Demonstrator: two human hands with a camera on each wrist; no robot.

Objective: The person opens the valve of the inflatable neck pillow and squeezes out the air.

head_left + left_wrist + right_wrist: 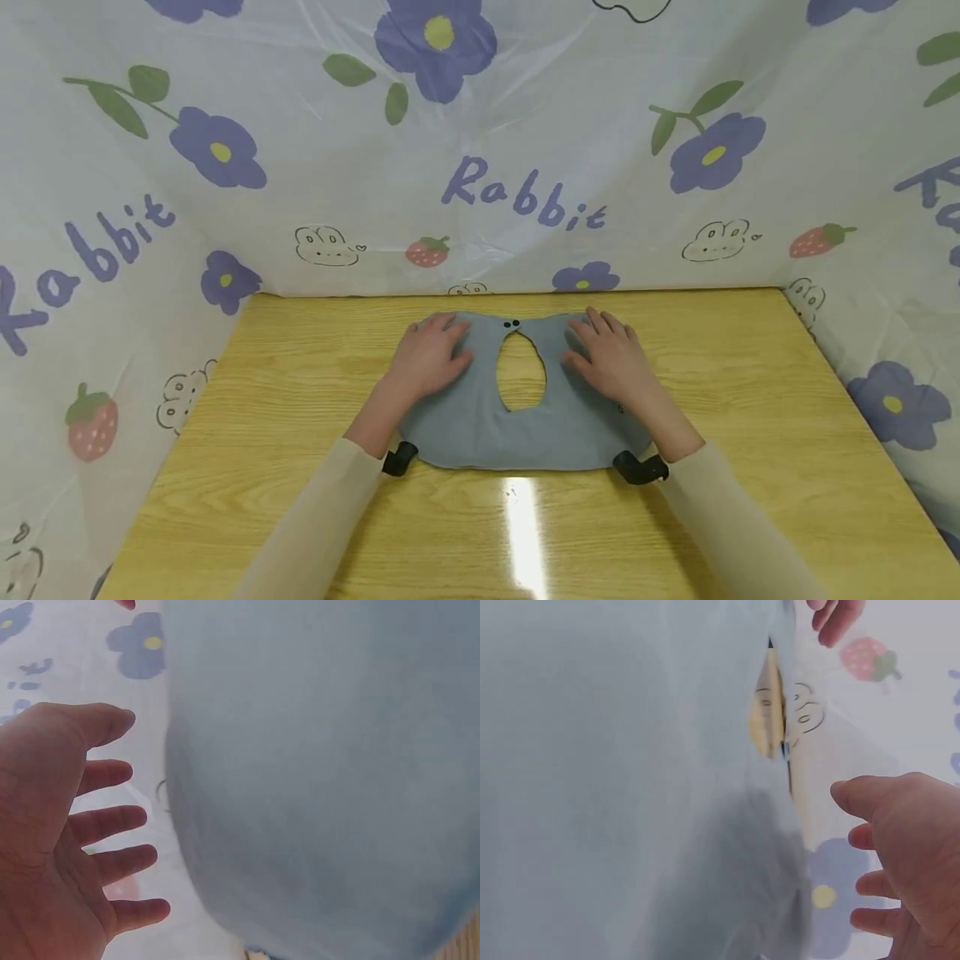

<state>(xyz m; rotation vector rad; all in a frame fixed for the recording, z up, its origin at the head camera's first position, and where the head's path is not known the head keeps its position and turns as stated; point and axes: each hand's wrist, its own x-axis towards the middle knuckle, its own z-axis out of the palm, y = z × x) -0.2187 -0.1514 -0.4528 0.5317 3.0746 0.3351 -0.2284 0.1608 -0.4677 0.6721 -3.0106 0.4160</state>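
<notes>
A grey-blue cloth bib lies spread out on the table, with an oval neck opening in its middle. At the top of that opening two dark snap fasteners sit side by side. My left hand is over the bib's upper left part, its fingers spread and relaxed. Mirroring it, my right hand is over the upper right part with fingers extended. Both wrist views show the bib large and close, beside straight, separated fingers of the left hand and right hand. Neither hand grips anything.
The wooden table extends around the bib on every side. A white cloth wall printed with flowers and strawberries stands behind and at both sides. Black wrist mounts sit near the bib's lower corners.
</notes>
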